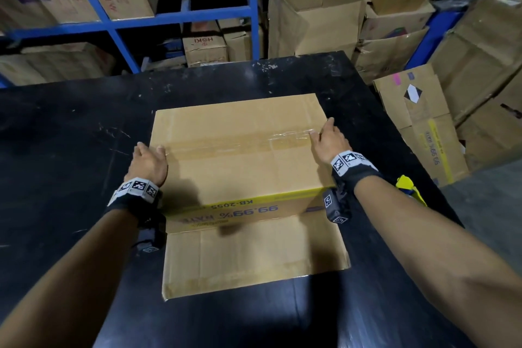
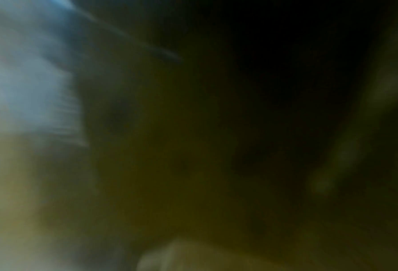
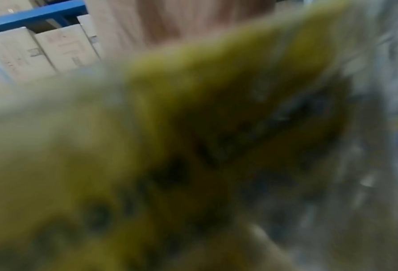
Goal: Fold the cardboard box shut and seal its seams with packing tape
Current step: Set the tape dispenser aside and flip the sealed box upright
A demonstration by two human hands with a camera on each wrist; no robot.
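A brown cardboard box [image 1: 240, 167] stands on the black table [image 1: 70, 127], top flaps folded shut. Clear packing tape [image 1: 254, 141] runs along the middle seam from left to right. My left hand [image 1: 149, 157] lies over the left end of the seam, thumb on top, while its fingers go down the side out of sight. At the right end of the tape, my right hand [image 1: 324, 135] presses with straight fingers. A lower flap [image 1: 254, 257] lies flat on the table in front of the box. The right wrist view shows only blurred yellow-printed cardboard [image 3: 193, 128]; the left wrist view is dark and blurred.
A yellow tape dispenser [image 1: 409, 189] lies on the table by my right forearm. Behind the table stand blue shelving [image 1: 180, 14] and an open-topped carton [image 1: 313, 14]. More stacked cartons [image 1: 423, 127] crowd the table's right side.
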